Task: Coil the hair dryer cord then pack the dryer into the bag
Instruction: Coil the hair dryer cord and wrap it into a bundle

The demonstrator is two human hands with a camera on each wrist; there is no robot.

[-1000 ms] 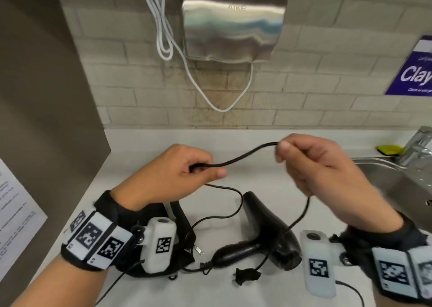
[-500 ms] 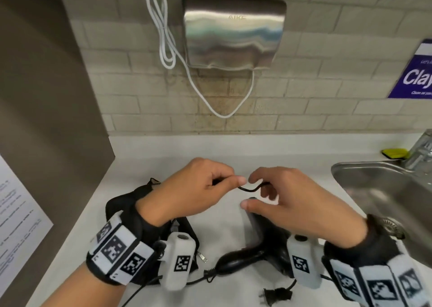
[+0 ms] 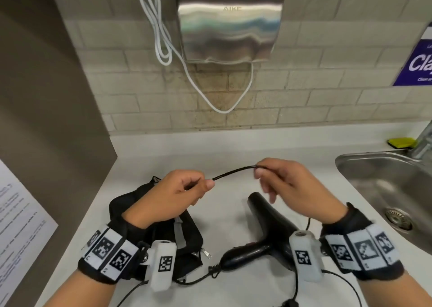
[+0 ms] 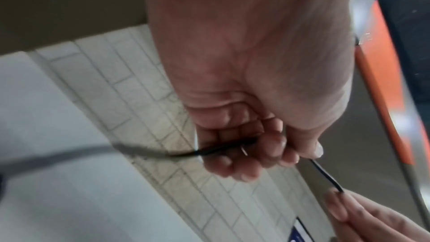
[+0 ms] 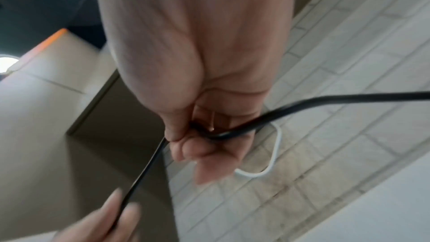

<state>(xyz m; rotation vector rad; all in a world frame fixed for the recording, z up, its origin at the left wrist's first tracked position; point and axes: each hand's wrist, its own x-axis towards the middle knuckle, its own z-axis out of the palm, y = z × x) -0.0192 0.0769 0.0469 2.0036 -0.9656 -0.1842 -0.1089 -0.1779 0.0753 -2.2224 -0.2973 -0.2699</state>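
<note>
Both hands, L (image 3: 173, 197) & R (image 3: 287, 187), pinch black cord (image 3: 233, 173) above dryer (image 3: 264, 232) on counter (image 3: 233, 150).

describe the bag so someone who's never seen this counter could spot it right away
Start at the steel hand dryer on the brick wall and drop to the white counter. The bag is the crumpled black fabric pouch under the left hand, left of the hard, glossy hair dryer; only it is soft with a zipper pull.
</note>
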